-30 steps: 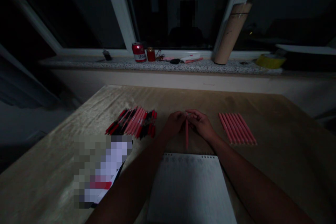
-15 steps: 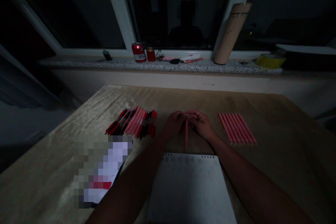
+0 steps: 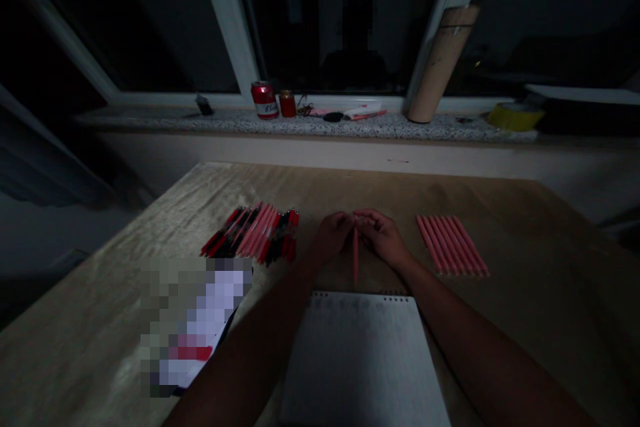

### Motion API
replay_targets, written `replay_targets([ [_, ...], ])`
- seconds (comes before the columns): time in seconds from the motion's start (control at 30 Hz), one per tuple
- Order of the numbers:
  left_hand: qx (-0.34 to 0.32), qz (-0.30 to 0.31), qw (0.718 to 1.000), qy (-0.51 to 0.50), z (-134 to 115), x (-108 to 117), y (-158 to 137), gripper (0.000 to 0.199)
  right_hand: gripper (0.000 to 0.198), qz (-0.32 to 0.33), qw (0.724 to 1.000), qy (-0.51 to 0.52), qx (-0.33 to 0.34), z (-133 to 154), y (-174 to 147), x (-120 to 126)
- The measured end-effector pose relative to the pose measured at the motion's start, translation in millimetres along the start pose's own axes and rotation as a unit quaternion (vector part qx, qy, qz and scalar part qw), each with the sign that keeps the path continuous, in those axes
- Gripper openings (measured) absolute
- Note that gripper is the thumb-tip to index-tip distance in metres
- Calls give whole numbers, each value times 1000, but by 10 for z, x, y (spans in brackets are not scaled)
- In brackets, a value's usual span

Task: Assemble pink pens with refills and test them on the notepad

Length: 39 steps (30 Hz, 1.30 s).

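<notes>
A pink pen (image 3: 355, 257) stands between my hands, its lower end pointing toward me just above the notebook's top edge. My left hand (image 3: 334, 235) closes its fingertips on the pen's far end. From the other side my right hand (image 3: 385, 235) pinches the same end, fingers bent. Shadow hides what exactly lies between the fingertips. Left of my hands is a bunch of pink, red and black pens (image 3: 257, 233). To the right, several pink pens (image 3: 453, 245) lie side by side in a slanted row.
A spiral notebook (image 3: 367, 360) lies between my forearms. At left is a blurred, phone-like flat object (image 3: 210, 327). Along the granite windowsill (image 3: 225, 121) stand a red can (image 3: 265, 100), a small jar (image 3: 287, 103), a tall tan cylinder (image 3: 443, 63) and a yellow tape roll (image 3: 515, 117).
The pink pen's lower end has drawn slightly away from the notebook. Both hands stay in nearly the same place, and the other pens have not moved.
</notes>
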State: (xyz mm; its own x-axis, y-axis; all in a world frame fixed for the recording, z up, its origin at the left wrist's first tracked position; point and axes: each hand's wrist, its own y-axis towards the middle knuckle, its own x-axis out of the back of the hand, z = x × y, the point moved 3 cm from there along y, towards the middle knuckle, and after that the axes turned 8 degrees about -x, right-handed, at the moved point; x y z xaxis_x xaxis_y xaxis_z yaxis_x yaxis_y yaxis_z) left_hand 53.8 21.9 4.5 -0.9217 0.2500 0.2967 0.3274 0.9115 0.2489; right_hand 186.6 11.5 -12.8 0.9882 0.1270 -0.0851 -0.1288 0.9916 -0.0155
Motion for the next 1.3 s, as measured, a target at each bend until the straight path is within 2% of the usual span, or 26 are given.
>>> replay_targets([
  [0.8,-7,-1,1000,24,-16,11,1,34,37,-3,1000,11,-12,50,-17,-24],
  [1.3,4,2,1000,-12,-23,-4,-14,34,34,1,1000,-1,7,-10,4,1],
])
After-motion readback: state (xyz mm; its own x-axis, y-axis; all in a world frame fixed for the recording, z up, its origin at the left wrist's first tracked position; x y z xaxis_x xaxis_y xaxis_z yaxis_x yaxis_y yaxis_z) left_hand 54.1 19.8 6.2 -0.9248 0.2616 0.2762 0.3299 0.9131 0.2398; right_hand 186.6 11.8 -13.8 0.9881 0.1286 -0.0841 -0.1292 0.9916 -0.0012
